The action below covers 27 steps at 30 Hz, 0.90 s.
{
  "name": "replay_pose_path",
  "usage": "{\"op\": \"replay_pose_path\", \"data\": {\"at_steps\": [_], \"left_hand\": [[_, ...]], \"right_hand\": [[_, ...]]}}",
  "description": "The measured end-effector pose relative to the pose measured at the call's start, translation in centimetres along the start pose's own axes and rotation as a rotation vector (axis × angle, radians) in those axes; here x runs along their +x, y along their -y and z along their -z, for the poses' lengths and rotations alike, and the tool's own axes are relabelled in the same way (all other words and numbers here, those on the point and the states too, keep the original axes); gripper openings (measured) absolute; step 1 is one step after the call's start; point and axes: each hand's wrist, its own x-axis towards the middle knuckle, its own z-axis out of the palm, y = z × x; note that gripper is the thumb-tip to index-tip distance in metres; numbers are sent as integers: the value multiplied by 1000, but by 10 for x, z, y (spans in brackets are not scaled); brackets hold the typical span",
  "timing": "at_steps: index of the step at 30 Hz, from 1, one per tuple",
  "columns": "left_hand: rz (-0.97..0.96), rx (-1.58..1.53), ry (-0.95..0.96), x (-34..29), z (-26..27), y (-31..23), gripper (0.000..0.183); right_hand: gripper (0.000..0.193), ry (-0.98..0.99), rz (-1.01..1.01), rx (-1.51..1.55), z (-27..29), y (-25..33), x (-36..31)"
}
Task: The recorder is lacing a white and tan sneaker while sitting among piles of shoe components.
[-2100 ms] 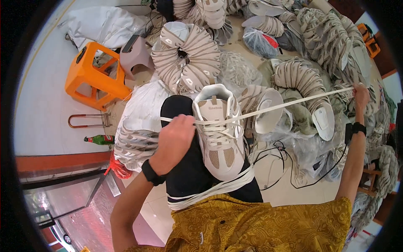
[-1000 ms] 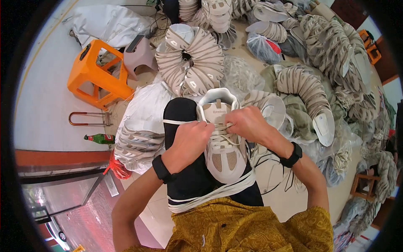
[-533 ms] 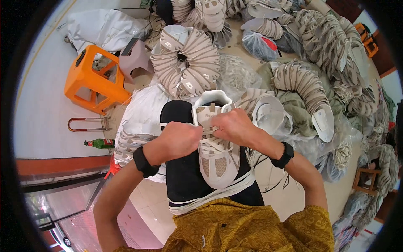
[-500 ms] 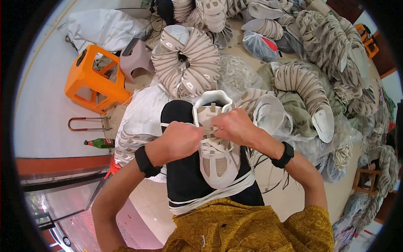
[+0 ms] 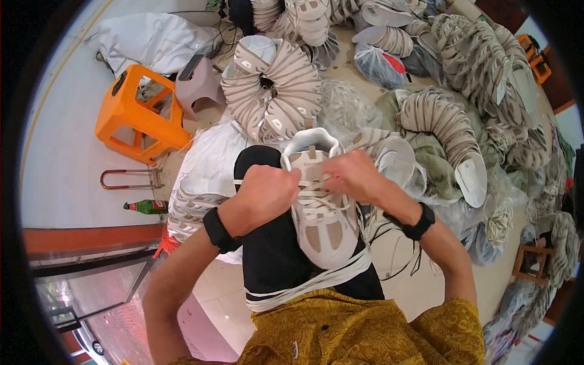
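Note:
A beige and white sneaker upper (image 5: 329, 239) lies on my black-clad lap, its toe toward me and its collar away. Pale shoelace (image 5: 317, 205) zigzags across its front below the tongue (image 5: 306, 162). My left hand (image 5: 266, 193) is closed on the shoelace at the upper's left side, and a short end sticks out left of the fist. Over the right side of the eyelets, my right hand (image 5: 354, 176) is pinched on the lace, slightly blurred. Its fingertips are partly hidden. A bundle of loose pale laces (image 5: 316, 281) stretches across my thighs.
Ahead stands a ring of stacked uppers (image 5: 295, 100); a curved stack (image 5: 441, 125) sits to the right on bags. An orange stool (image 5: 131, 112), a grey stool (image 5: 198, 91) and a green bottle (image 5: 146, 207) are at left. Black cord (image 5: 395, 267) lies on the floor.
Both hands have shifted a little right, the right hand moving farther and apart from the left. The upper has moved slightly right, and more of its lacing shows.

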Motion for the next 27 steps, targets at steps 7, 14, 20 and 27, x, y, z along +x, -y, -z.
{"op": "replay_pose_path", "data": {"at_steps": [7,14,20,27], "left_hand": [[176,-190,-325,-27,-4,1,12],[228,-282,-197,-26,-12,2,15],[209,-277,-125,-23,-8,12,11],[210,-206,-168,-53,17,51,11]], "right_hand": [[11,-147,-154,60,1,-26,-22],[33,62,-229,253,22,5,-61],[23,-126,0,29,10,-3,-52],[11,-24,-175,478,7,-11,-25]]}}
